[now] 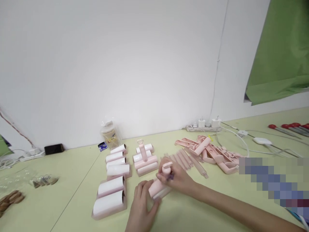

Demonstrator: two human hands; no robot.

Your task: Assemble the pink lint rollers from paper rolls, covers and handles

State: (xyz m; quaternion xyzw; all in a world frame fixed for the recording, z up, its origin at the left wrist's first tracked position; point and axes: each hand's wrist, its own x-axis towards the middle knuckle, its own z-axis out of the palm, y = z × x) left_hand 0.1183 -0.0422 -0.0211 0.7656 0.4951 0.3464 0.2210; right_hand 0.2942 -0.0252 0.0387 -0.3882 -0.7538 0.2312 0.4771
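Observation:
Both my hands hold one pink lint roller [158,188] low over the pale green table [72,180]. My left hand [141,206] grips its roll end from below. Fingers of my right hand [175,177] close around its pink handle top [167,168]. To the left lie white paper rolls in pink holders [111,193], lined up toward the wall. Just beyond my hands stands a stack of finished pink rollers [145,159] with one handle upright.
A pile of pink handles [212,153] and clear tubes [190,161] lies at right. A power strip [204,127] with chargers and cables sits by the wall, red-handled tools [289,129] far right, a plastic bag [110,135] at back, small brown items [12,198] left.

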